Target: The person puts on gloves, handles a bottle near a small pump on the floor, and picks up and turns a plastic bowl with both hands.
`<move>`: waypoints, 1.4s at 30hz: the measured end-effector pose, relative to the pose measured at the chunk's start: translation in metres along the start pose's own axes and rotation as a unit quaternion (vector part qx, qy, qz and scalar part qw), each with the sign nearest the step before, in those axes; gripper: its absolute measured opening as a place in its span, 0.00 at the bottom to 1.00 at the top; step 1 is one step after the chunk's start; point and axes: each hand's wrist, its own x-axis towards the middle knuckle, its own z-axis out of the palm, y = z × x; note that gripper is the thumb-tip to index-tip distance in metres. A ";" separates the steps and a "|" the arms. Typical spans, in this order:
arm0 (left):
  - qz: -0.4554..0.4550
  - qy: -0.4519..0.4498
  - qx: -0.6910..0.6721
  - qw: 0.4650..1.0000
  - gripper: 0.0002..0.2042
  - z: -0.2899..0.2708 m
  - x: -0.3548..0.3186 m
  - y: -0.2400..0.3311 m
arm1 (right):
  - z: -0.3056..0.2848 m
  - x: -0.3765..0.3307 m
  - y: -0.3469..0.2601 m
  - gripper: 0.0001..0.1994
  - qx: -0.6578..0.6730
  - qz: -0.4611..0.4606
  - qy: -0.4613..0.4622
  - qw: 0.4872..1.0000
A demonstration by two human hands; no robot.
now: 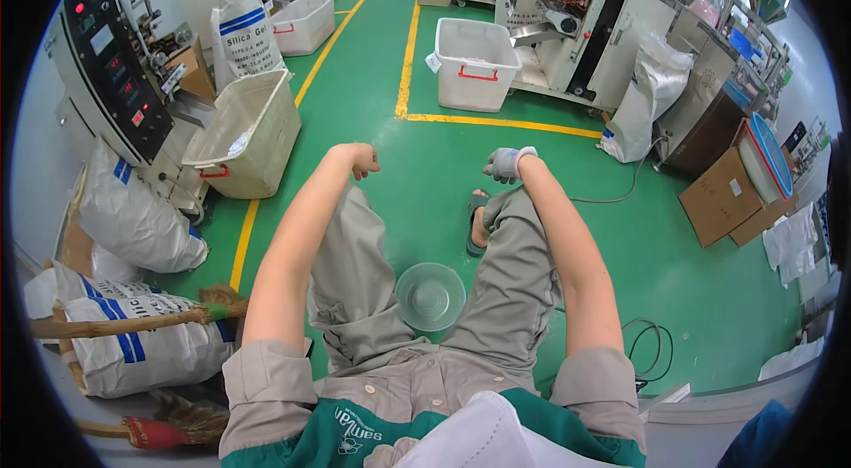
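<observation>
My bare left hand (361, 159) hangs past my left knee with its fingers curled into a loose fist, and I see nothing in it. On my right hand (505, 165) is a pale grey glove; its fingers are bent inward too, with no object showing. Both forearms rest along my legs, in grey trousers. A clear round plastic bowl (431, 297) is between my legs, below and apart from both hands. One foot in a dark green sandal (477, 224) shows beneath the right hand.
Open bins, one white (476, 87) ahead and one off-white (279, 118) at left, stand by machines. White sacks (137, 211) and straw brooms (133, 323) lie at left. Cardboard boxes (722, 198) and a cable (654, 353) are at right on the green floor.
</observation>
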 end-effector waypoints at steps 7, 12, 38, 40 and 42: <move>0.003 -0.003 0.001 1.000 0.19 -0.001 -0.001 0.003 | 0.003 0.002 0.005 0.20 0.008 -0.007 0.025 1.000; 0.002 -0.002 0.004 1.000 0.19 -0.001 0.000 0.003 | 0.000 0.001 0.003 0.20 -0.001 0.002 -0.008 1.000; 0.001 0.000 0.002 1.000 0.18 -0.001 0.000 0.002 | -0.001 -0.005 -0.001 0.19 0.007 -0.004 0.000 1.000; 0.003 -0.001 0.005 1.000 0.19 -0.001 -0.001 0.002 | -0.001 -0.005 0.000 0.19 0.008 -0.006 0.001 1.000; 0.000 -0.001 0.004 1.000 0.19 -0.001 -0.001 0.002 | -0.001 -0.005 -0.001 0.19 0.009 -0.006 0.004 1.000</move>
